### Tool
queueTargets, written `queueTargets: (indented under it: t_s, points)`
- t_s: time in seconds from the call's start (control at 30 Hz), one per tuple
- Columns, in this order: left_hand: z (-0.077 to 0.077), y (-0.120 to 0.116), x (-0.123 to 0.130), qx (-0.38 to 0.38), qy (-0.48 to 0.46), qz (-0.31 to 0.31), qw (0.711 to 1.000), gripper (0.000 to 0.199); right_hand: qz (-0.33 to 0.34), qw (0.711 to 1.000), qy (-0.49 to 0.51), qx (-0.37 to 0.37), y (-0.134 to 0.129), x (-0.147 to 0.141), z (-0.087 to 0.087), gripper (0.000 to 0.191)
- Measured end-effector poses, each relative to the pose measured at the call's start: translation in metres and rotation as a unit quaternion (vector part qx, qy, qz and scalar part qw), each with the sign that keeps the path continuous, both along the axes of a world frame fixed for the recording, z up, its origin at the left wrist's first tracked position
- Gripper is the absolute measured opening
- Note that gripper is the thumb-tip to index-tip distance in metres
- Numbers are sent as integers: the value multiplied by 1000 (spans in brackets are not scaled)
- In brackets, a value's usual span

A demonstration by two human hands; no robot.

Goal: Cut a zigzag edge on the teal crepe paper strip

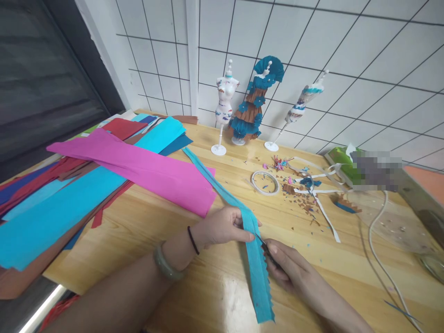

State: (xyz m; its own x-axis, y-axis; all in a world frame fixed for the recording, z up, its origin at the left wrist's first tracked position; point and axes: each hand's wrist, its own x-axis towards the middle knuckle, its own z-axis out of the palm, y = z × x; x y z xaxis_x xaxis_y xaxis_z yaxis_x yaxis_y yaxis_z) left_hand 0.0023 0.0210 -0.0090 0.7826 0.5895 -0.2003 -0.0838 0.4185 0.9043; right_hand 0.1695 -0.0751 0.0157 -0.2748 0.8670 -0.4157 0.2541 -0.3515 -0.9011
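A long teal crepe paper strip runs from the pink sheet down toward the table's near side. Its lower right edge is cut into small zigzag teeth; the upper stretch is narrow and smooth. My left hand pinches the strip near its middle, thumb on top and fingers behind. Closed around dark-handled scissors, my right hand sits just right of the strip. The scissor blades meet the strip's right edge beside my left thumb. My right fingers partly hide the handles.
Pink paper and blue paper lie on a pile at left. A tape roll, paper scraps and a white cable lie to the right. Behind stand a white mannequin, a dressed mannequin and a tilted mannequin.
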Motion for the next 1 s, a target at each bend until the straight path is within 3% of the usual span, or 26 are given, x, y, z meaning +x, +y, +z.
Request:
queueTargets:
  t_s: [0.77, 1.0]
  points:
    - [-2, 0, -1, 29, 1, 0, 1000, 26, -16, 1000, -3, 4, 0, 0, -1, 36]
    - [-6, -1, -2, 44, 50, 11, 998, 39, -44, 999, 6, -24, 0, 1, -6, 36]
